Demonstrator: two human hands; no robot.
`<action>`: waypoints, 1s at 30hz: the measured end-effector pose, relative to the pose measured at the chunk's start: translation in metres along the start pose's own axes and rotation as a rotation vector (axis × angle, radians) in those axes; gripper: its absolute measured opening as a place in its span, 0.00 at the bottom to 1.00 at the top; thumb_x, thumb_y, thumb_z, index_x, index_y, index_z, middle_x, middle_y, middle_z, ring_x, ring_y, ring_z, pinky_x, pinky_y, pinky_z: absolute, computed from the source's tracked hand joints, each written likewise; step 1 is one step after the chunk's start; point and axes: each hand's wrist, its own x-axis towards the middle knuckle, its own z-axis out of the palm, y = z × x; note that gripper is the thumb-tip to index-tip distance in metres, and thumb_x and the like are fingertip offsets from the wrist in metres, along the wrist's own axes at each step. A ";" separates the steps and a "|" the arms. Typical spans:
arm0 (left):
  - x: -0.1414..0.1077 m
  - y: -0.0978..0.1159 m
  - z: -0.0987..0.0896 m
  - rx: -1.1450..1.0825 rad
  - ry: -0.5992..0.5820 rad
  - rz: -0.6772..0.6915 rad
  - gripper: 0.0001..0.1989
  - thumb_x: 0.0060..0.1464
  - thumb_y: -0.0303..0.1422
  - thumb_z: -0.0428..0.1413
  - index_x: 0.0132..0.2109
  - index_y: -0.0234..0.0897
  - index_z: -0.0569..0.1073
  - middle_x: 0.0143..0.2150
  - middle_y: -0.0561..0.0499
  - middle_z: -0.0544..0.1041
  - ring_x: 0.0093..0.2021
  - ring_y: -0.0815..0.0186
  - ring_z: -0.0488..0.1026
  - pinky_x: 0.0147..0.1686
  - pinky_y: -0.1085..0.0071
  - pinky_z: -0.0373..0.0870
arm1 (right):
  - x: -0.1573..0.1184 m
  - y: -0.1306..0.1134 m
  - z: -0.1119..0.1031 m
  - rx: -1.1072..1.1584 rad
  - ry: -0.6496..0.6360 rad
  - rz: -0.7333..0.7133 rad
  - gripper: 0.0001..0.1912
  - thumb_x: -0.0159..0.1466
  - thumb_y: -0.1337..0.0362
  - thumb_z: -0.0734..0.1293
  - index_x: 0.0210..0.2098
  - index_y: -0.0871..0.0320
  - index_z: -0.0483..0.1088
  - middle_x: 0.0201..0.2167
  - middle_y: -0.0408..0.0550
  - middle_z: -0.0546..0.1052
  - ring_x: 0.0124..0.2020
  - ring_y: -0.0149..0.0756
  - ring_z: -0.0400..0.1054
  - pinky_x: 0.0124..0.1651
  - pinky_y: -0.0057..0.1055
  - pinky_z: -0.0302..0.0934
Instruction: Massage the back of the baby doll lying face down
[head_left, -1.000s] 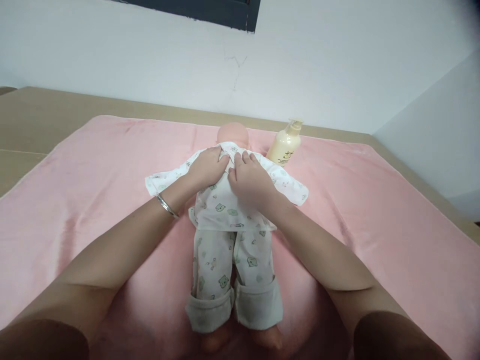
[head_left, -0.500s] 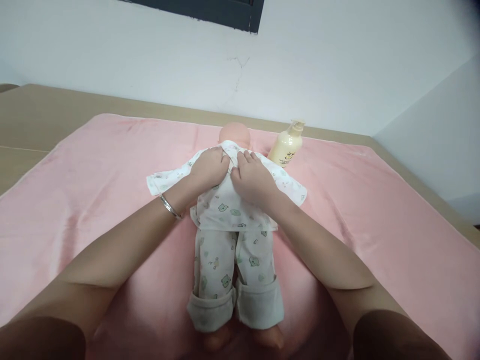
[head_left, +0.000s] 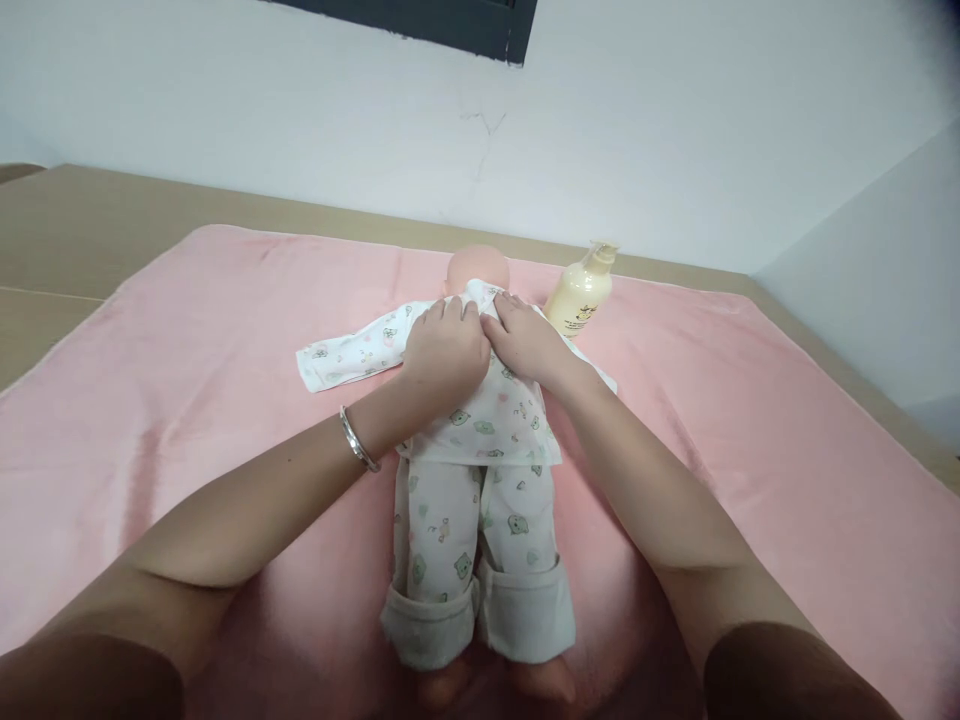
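Observation:
A doll lies on its back with its bare head [head_left: 480, 264] at the far end. It wears a white printed shirt [head_left: 495, 425] and matching trousers [head_left: 442, 530] with turned-up cuffs; its feet show below. My left hand [head_left: 448, 345], a silver bangle at the wrist, rests on the left side of the shirt's chest, fingers apart and pointing away from me. Flat on the right side of the chest lies my right hand [head_left: 529, 338], its fingers stretched toward the collar. Both thumbs come close together at the middle. The right sleeve is mostly hidden behind my right arm.
A pale yellow pump bottle [head_left: 583, 298] stands to the right of the doll's head. Under everything is a pink blanket [head_left: 247, 430] on a wooden surface [head_left: 150, 205]. Behind it rises a white wall [head_left: 637, 130] with a dark frame [head_left: 465, 25] at the top.
My left hand has moved right and turned over the chest, and the left sleeve shows more fully. The right hand has shifted slightly to the right. The whole view moved a little.

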 end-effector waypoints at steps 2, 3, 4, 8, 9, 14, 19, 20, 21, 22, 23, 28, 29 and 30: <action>0.000 0.000 -0.005 -0.018 -0.014 0.010 0.21 0.65 0.28 0.41 0.56 0.27 0.73 0.56 0.33 0.77 0.58 0.48 0.73 0.56 0.54 0.71 | -0.005 -0.006 0.000 -0.057 0.020 0.017 0.29 0.76 0.59 0.49 0.66 0.73 0.61 0.69 0.70 0.65 0.71 0.56 0.58 0.71 0.51 0.51; 0.003 -0.003 -0.006 -0.045 -0.028 0.002 0.20 0.65 0.28 0.42 0.54 0.29 0.74 0.55 0.34 0.78 0.57 0.48 0.74 0.55 0.54 0.71 | -0.009 -0.010 0.000 -0.096 0.033 0.021 0.29 0.76 0.60 0.48 0.65 0.75 0.61 0.67 0.71 0.66 0.70 0.57 0.59 0.71 0.51 0.52; 0.007 -0.007 -0.008 -0.084 -0.044 -0.018 0.18 0.65 0.29 0.42 0.51 0.31 0.75 0.53 0.36 0.78 0.55 0.49 0.75 0.54 0.55 0.72 | -0.013 -0.015 0.001 -0.134 0.044 0.020 0.29 0.76 0.62 0.48 0.65 0.77 0.62 0.65 0.73 0.68 0.70 0.58 0.60 0.70 0.50 0.53; 0.025 -0.028 -0.006 -0.230 -0.131 -0.169 0.19 0.67 0.35 0.41 0.46 0.36 0.76 0.49 0.39 0.81 0.48 0.52 0.77 0.46 0.57 0.74 | -0.028 -0.030 -0.001 -0.219 0.055 -0.016 0.28 0.75 0.63 0.50 0.63 0.78 0.64 0.63 0.75 0.70 0.68 0.60 0.61 0.68 0.50 0.56; 0.026 -0.029 -0.005 -0.226 -0.138 -0.180 0.20 0.68 0.35 0.40 0.47 0.35 0.76 0.48 0.38 0.81 0.48 0.52 0.77 0.47 0.57 0.74 | -0.028 -0.031 -0.002 -0.215 0.051 -0.015 0.27 0.74 0.63 0.51 0.62 0.77 0.64 0.63 0.74 0.70 0.68 0.60 0.61 0.68 0.49 0.57; 0.008 -0.005 0.001 -0.062 -0.042 -0.068 0.23 0.67 0.30 0.40 0.57 0.20 0.72 0.58 0.27 0.75 0.62 0.45 0.71 0.64 0.50 0.66 | -0.008 -0.012 -0.007 -0.014 -0.007 0.057 0.24 0.73 0.61 0.50 0.57 0.68 0.69 0.58 0.68 0.74 0.61 0.56 0.68 0.62 0.49 0.62; 0.002 -0.002 -0.004 -0.149 -0.050 -0.021 0.21 0.64 0.30 0.43 0.57 0.28 0.72 0.60 0.33 0.75 0.64 0.48 0.70 0.65 0.52 0.66 | -0.002 -0.006 0.003 -0.025 0.027 0.079 0.29 0.73 0.61 0.48 0.66 0.71 0.61 0.69 0.69 0.64 0.71 0.60 0.55 0.70 0.59 0.50; 0.006 -0.007 -0.006 -0.189 -0.082 -0.048 0.20 0.64 0.30 0.43 0.54 0.30 0.74 0.57 0.35 0.77 0.61 0.49 0.72 0.63 0.54 0.68 | -0.006 -0.010 0.005 -0.046 0.019 0.077 0.31 0.73 0.61 0.48 0.69 0.73 0.58 0.71 0.70 0.61 0.73 0.62 0.52 0.71 0.60 0.48; 0.011 -0.014 -0.007 -0.233 -0.112 -0.081 0.19 0.64 0.31 0.43 0.52 0.32 0.75 0.55 0.36 0.78 0.58 0.50 0.74 0.59 0.55 0.70 | -0.011 -0.015 0.006 -0.063 0.006 0.071 0.32 0.74 0.61 0.48 0.71 0.74 0.54 0.72 0.71 0.58 0.74 0.63 0.50 0.72 0.60 0.47; 0.017 -0.021 -0.007 -0.278 -0.133 -0.110 0.19 0.64 0.32 0.42 0.50 0.33 0.75 0.54 0.37 0.79 0.55 0.51 0.75 0.56 0.56 0.72 | -0.016 -0.020 0.008 -0.075 -0.006 0.061 0.33 0.74 0.61 0.49 0.72 0.75 0.52 0.73 0.72 0.56 0.75 0.64 0.47 0.72 0.60 0.46; 0.022 -0.027 -0.006 -0.320 -0.142 -0.131 0.19 0.64 0.33 0.41 0.49 0.34 0.75 0.52 0.38 0.80 0.53 0.52 0.76 0.54 0.57 0.73 | -0.020 -0.024 0.008 -0.083 -0.014 0.049 0.33 0.73 0.61 0.50 0.73 0.75 0.50 0.74 0.73 0.54 0.75 0.65 0.46 0.73 0.60 0.45; 0.026 -0.031 0.002 -0.297 -0.084 -0.129 0.22 0.67 0.33 0.38 0.50 0.31 0.75 0.52 0.37 0.80 0.52 0.53 0.76 0.56 0.58 0.71 | -0.014 -0.020 0.009 0.002 0.018 0.031 0.32 0.72 0.62 0.50 0.73 0.70 0.54 0.73 0.68 0.57 0.76 0.61 0.47 0.74 0.59 0.46; 0.023 -0.026 0.002 -0.243 -0.073 -0.119 0.23 0.67 0.32 0.38 0.52 0.29 0.75 0.52 0.35 0.79 0.54 0.52 0.75 0.58 0.57 0.70 | -0.009 -0.014 0.009 0.033 0.033 0.041 0.32 0.72 0.61 0.50 0.72 0.70 0.55 0.73 0.67 0.59 0.75 0.60 0.48 0.74 0.58 0.46; 0.019 -0.022 0.002 -0.190 -0.064 -0.106 0.23 0.67 0.31 0.38 0.53 0.26 0.74 0.53 0.33 0.78 0.56 0.50 0.74 0.61 0.55 0.68 | -0.004 -0.009 0.010 0.059 0.046 0.051 0.32 0.72 0.60 0.49 0.71 0.70 0.57 0.72 0.67 0.60 0.75 0.60 0.49 0.74 0.59 0.46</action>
